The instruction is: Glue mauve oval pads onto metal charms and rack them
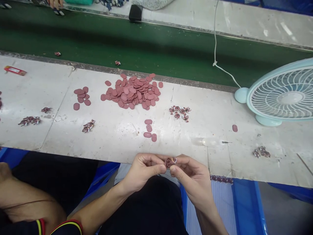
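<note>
Just past the table's near edge, my left hand (144, 171) and my right hand (194, 176) meet, fingertips pinched. Between them is a small dark brown piece (168, 163) with white and orange bits; its exact shape is partly covered by the fingers. Both hands are closed on it. Beyond them lie several reddish-brown oval discs (148, 128) in a short column. A large heap of the same discs (133, 93) lies farther back. To the right of the heap is a loose cluster of small brown-and-white figures (180, 113).
A light blue fan (281, 94) stands at the right, its white cord (223, 69) crossing the green belt (171, 49). A pen-like tool (212, 142) lies on the white table (117, 143). A blue crate (248, 202) sits below right. Another person's arm (29, 199) is at left.
</note>
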Tool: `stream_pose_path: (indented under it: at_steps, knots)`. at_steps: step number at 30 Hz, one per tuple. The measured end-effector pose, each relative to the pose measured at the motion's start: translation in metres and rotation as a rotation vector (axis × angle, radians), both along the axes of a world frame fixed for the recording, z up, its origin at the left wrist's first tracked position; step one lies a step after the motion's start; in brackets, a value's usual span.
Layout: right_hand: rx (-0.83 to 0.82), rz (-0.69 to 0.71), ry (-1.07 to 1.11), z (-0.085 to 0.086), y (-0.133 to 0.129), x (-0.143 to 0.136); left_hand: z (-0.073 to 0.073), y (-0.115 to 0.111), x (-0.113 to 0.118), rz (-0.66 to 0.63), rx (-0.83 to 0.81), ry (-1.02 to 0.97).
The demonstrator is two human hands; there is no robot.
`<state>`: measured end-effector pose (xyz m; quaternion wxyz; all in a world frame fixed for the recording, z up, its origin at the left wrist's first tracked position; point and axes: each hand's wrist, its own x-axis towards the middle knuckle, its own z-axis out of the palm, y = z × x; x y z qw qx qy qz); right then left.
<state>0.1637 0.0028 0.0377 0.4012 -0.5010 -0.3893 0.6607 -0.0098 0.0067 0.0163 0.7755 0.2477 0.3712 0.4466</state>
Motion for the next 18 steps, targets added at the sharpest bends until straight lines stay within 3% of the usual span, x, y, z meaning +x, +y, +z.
stream_pose_path:
  at_steps: [14, 16, 18]
  knots:
    - [0.012, -0.101, -0.019, -0.011, -0.005, 0.0, -0.002, 0.001, 0.006, -0.013, 0.052, 0.056]
    - [0.012, -0.189, -0.005, -0.019, -0.009, 0.007, -0.005, 0.003, 0.002, -0.012, 0.067, 0.113]
    - [0.006, -0.325, -0.005, -0.027, -0.017, 0.022, -0.01, 0.01, -0.008, 0.011, 0.163, 0.313]
